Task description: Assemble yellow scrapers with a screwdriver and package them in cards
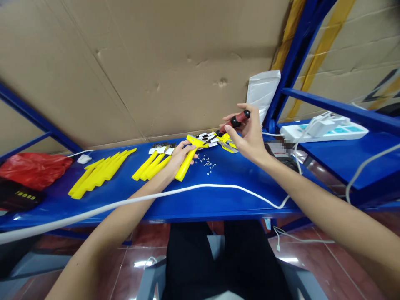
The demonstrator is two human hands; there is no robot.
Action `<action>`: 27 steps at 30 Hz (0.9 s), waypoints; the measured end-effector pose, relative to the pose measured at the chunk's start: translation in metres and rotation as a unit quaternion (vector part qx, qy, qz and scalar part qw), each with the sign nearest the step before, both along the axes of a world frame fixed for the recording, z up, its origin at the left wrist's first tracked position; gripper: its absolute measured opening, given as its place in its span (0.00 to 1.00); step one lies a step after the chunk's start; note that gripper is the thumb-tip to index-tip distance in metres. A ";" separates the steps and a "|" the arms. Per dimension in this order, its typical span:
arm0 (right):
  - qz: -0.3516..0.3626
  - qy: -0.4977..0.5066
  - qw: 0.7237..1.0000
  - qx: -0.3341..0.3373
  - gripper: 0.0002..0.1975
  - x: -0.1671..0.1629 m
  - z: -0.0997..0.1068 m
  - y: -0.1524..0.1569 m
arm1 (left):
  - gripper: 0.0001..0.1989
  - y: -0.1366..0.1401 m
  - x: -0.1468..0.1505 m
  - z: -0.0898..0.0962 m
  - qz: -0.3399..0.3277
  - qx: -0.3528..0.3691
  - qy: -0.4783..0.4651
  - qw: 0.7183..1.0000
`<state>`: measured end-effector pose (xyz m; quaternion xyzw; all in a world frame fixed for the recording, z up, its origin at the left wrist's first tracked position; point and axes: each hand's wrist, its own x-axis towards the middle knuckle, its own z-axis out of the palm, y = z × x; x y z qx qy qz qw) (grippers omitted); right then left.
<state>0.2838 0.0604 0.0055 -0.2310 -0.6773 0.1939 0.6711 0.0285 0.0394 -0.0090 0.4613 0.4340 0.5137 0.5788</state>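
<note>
My left hand [180, 156] is closed around a yellow plastic handle-like piece [186, 163] and holds it tilted over the blue bench. In my right hand [248, 137] is a screwdriver [235, 121] with a red and black handle, gripped between thumb and fingers. Its shaft slants down to the left, and the tip is at the upper end of the yellow piece; whether it touches a screw I cannot tell. Small screws [208, 164] lie scattered on the bench between my hands. Small yellow parts [228, 143] and black-and-white pieces [204, 136] are behind them.
Several yellow pieces lie in rows, one row [103, 173] at left and another [151, 166] beside my left forearm. A white cable [200, 186] crosses the bench front. At right is a power strip [328, 131]; at far left, a red plastic bag [34, 170]. Cardboard [156, 62] stands behind.
</note>
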 end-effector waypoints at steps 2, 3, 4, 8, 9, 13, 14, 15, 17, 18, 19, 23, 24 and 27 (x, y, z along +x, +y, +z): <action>-0.018 0.000 1.000 0.011 0.31 -0.001 0.000 -0.002 | 0.21 0.000 0.000 -0.001 -0.003 0.005 -0.001 1.000; -0.031 -0.001 0.999 0.017 0.32 -0.001 0.001 -0.003 | 0.21 -0.001 0.001 -0.001 -0.005 0.008 -0.002 1.000; -0.043 -0.001 0.999 0.023 0.32 -0.001 0.001 -0.004 | 0.22 -0.001 0.001 -0.002 -0.009 0.011 -0.002 1.000; -0.073 0.001 0.997 0.033 0.32 -0.002 0.002 -0.008 | 0.23 -0.001 0.002 -0.003 -0.021 0.020 -0.002 1.000; -0.076 -0.003 0.996 0.038 0.31 -0.002 0.003 -0.009 | 0.23 -0.001 0.002 -0.003 -0.023 0.021 -0.003 1.000; -0.072 -0.034 0.996 0.045 0.27 -0.005 0.002 -0.011 | 0.24 -0.001 0.001 -0.003 -0.028 0.022 -0.010 0.999; -0.061 -0.037 0.997 0.041 0.28 -0.006 0.001 -0.012 | 0.24 0.000 0.000 -0.003 -0.030 0.021 -0.010 0.999; -0.045 -0.039 0.998 0.036 0.30 -0.007 0.001 -0.012 | 0.24 0.000 0.000 -0.004 -0.031 0.020 -0.010 0.999; -0.014 -0.036 0.999 0.025 0.33 -0.010 0.002 -0.014 | 0.25 0.002 -0.001 -0.005 -0.033 0.018 -0.011 0.999; -0.006 -0.034 0.999 0.020 0.35 -0.012 0.003 -0.015 | 0.25 0.003 -0.001 -0.006 -0.032 0.017 -0.012 0.999; -0.001 -0.032 0.999 0.015 0.36 -0.013 0.004 -0.016 | 0.25 0.003 -0.001 -0.007 -0.033 0.016 -0.015 0.999; 0.018 -0.049 0.999 0.014 0.38 -0.015 0.019 -0.015 | 0.26 0.001 -0.002 -0.005 -0.037 0.014 -0.035 0.999; 0.028 -0.060 0.998 0.013 0.38 -0.013 0.025 -0.014 | 0.25 -0.001 -0.002 -0.003 -0.042 0.014 -0.038 0.998; 0.049 -0.111 0.992 -0.017 0.42 -0.007 0.041 -0.009 | 0.22 -0.009 -0.003 0.003 -0.064 0.006 -0.042 0.997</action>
